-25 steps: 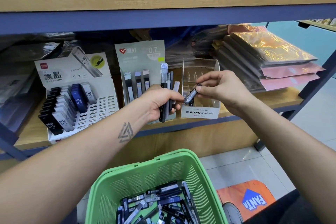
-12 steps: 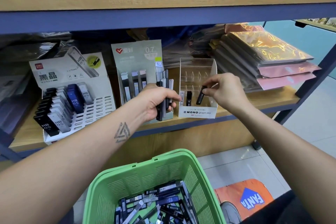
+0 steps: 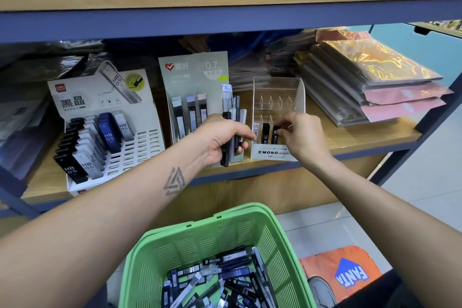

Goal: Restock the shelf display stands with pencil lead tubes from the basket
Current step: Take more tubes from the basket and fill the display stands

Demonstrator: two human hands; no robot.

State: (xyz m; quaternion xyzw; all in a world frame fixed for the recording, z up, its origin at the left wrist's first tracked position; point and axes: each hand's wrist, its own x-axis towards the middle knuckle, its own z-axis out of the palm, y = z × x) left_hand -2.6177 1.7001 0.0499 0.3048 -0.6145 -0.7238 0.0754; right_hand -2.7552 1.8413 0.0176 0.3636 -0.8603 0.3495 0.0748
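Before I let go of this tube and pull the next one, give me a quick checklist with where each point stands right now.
1. Tube upright in a front slot of the clear stand: ok.
2. Tube seated fully down: cannot tell, the right hand covers its top.
3. Neighbouring slot free of clash: ok, another black tube stands apart in its own slot.
4. Next stock ready: ok, the left hand grips a bundle of tubes.
5. Free slots left: ok, the back row of the stand looks empty.
6. Basket supply: ok, many tubes lie in it.
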